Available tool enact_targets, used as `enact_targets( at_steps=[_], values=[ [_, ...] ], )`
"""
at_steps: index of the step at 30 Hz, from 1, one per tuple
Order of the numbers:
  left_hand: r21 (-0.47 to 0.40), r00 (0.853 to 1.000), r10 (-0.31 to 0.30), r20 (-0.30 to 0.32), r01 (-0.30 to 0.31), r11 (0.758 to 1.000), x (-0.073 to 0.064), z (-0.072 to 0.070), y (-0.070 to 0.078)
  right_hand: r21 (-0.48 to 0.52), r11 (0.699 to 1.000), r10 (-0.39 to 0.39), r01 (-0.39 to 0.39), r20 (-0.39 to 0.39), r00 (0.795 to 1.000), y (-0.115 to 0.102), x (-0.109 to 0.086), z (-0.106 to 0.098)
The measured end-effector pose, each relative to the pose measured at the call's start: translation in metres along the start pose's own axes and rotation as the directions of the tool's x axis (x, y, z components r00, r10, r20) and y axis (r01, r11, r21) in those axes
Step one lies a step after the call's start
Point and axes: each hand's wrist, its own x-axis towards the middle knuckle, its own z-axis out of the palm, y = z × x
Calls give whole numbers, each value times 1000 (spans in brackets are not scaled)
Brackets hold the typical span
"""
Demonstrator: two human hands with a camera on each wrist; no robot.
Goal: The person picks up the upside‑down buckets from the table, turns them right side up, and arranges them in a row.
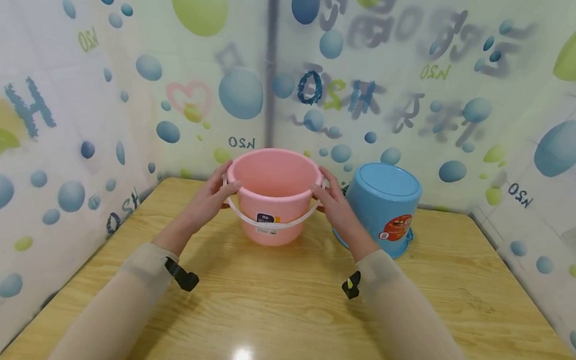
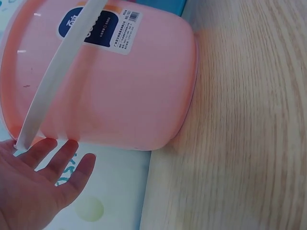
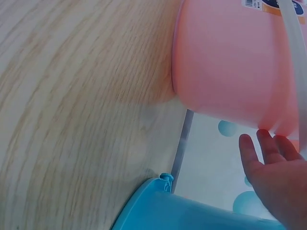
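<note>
A pink bucket (image 1: 277, 203) stands upright near the back of the wooden table, its mouth facing up. Its white handle (image 1: 247, 217) hangs down across the front, over a dark blue label (image 2: 101, 29). My left hand (image 1: 211, 196) holds the bucket's left side, thumb over the rim and fingers against the outer wall below it. On the opposite side, my right hand (image 1: 336, 205) holds the rim the same way, thumb on top, fingertips touching the wall in the right wrist view. The inside bottom of the bucket is hidden.
Just right of the pink bucket, a blue bucket (image 1: 379, 205) sits upside down with a red sticker (image 1: 396, 228) on its side. The wooden table (image 1: 257, 292) meets a patterned curtain (image 1: 196, 115) at the back and sides. Each wrist wears a black strap device (image 1: 182, 275).
</note>
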Motion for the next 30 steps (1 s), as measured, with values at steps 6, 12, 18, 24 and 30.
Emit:
enact_targets(
  at_steps=[6,12,18,24,30],
  values=[
    [-2,1000,-14,-10,14,1000,4,-1,0,20,1000,-1,1,-2,1000,1,7,2],
    [4,1000,-6,-20,6,1000,8,-2,0,35,999,2,-1,-13,1000,3,17,3],
    [-7,999,-3,-43,3,1000,12,-2,-2,46,999,1,1,-32,999,3,23,5],
    [-1,997,-14,-74,14,1000,14,-1,-3,44,999,1,1,-40,999,4,29,7],
    [15,996,-10,-94,12,1000,15,0,-4,57,998,15,-13,-48,999,5,34,8]
  ],
)
